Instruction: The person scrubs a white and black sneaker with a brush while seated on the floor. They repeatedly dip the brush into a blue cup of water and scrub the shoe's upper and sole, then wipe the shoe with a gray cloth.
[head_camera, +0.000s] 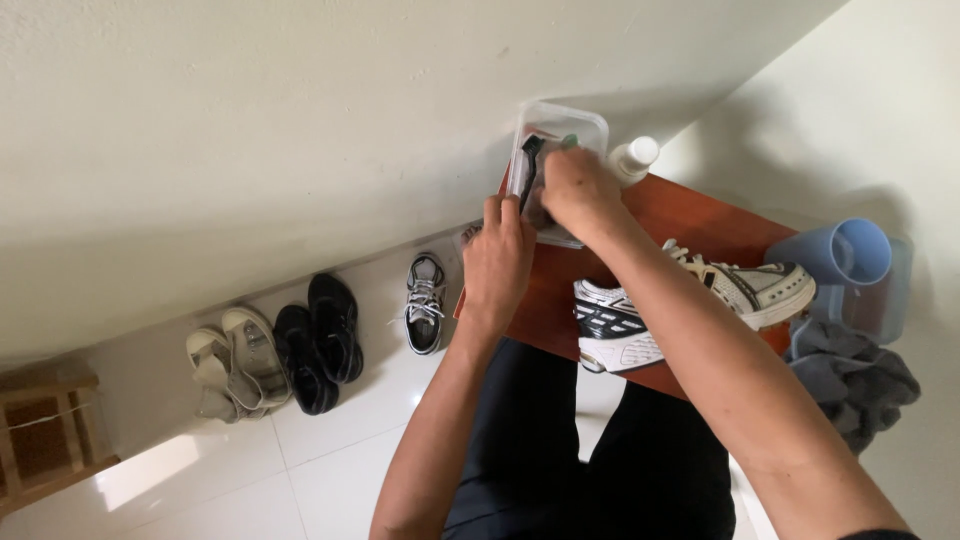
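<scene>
both hands work at a clear plastic box (560, 130) at the far edge of the reddish desk (690, 215); the right hand (578, 188) is curled inside it on a dark brush (528, 165) (grip partly hidden), the left hand (497, 262) pinches the box's near rim. the box looks light, stiff and slippery, best steadied by its rim. a white sneaker (690, 300) lies just beside, a white bottle (633, 158) behind

Both hands at clear plastic box (585, 125) on far edge of red-brown table (690, 215). Right hand (578, 190) reaches inside; left hand (497, 262) just beside. White sneaker (690, 300) lies near; white bottle (634, 158) right of box.
</scene>
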